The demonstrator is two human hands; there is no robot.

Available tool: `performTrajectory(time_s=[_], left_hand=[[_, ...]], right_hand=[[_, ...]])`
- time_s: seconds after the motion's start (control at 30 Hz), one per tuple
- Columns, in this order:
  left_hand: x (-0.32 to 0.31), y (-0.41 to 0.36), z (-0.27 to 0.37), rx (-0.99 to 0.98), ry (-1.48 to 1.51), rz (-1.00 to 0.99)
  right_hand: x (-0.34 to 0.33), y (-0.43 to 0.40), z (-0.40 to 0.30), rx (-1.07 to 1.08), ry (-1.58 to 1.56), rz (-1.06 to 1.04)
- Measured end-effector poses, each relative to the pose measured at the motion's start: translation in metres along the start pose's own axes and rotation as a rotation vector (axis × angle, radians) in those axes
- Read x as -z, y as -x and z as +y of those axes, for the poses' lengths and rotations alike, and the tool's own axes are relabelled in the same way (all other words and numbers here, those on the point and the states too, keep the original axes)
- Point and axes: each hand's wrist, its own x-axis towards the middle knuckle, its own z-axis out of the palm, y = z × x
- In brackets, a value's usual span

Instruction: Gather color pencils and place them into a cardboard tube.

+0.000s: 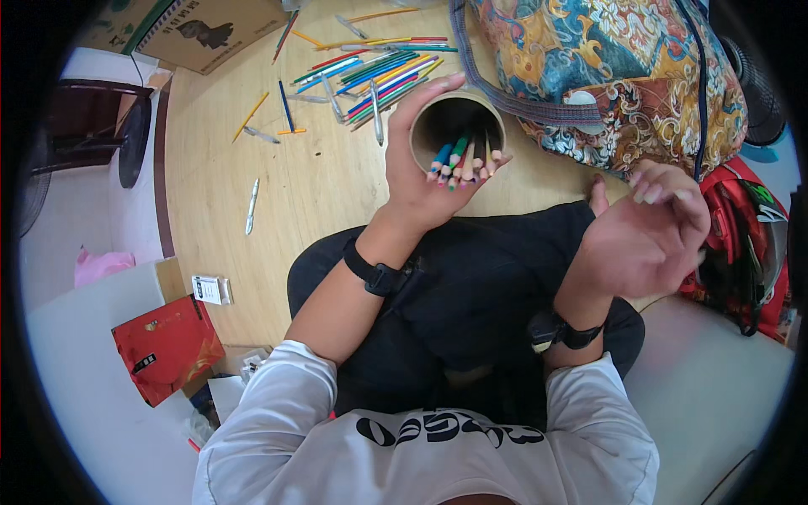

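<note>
My left hand (420, 167) is wrapped around a round cardboard tube (435, 108), whose mouth faces up towards me. Inside it, a bunch of colored pencils (466, 163) leans against the near wall, sharpened tips towards me. Off to the right, over my knee, my right hand (650, 233) is raised palm up with curled fingers and nothing in it. Beyond the tube, a loose heap of colored pencils (388, 69) lies on the wooden surface (208, 158). Several clear-barreled pens (377, 113) are mixed in with them.
A patterned fabric bag (606, 69) with a strap stands at far right, above a red bag (726, 233). One pen (252, 207) lies alone at left, near a small white box (211, 289) and a red box (167, 350). At far left is a cardboard carton (211, 35).
</note>
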Motion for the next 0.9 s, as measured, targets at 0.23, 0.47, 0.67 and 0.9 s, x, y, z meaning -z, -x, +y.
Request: performTrajectory(time_s=[0.23,0.47,0.67,0.9], left_hand=[[0.026,-0.01,0.002,0.284,0.098,0.221],[0.031,-0.015,-0.021,0.214,0.113,0.347],[0.02,-0.002,-0.004,0.329,0.263,0.206],[0.01,-0.003,0.016,0.026,0.183,0.056]], right_hand=[[-0.02,0.004,0.035,-0.627,0.274,-0.16],[-0.014,0.044,0.109,-1.16,0.054,-0.53],[-0.031,0.057,0.122,-1.284,-0.032,-0.517],[-0.036,0.068,0.151,-1.039,0.344,-0.735]])
